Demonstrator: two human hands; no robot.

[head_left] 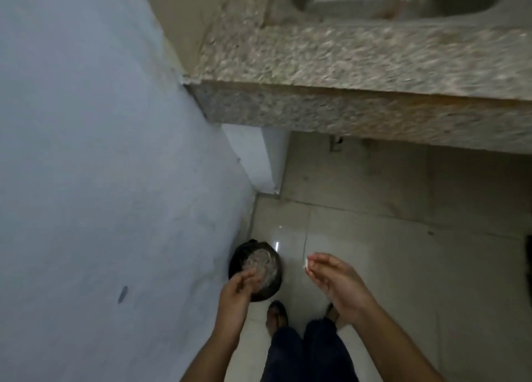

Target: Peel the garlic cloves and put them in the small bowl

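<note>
Tiled floor (403,237) below bench (345,64) edge; left grip (239,288) hung over bin (256,266), loosely curled, hold unclear; right grip (336,281) pinched white bit (306,265) at its fingertips.

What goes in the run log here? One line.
left hand over bin | right hand pinches white bit | person stands by counter
</note>
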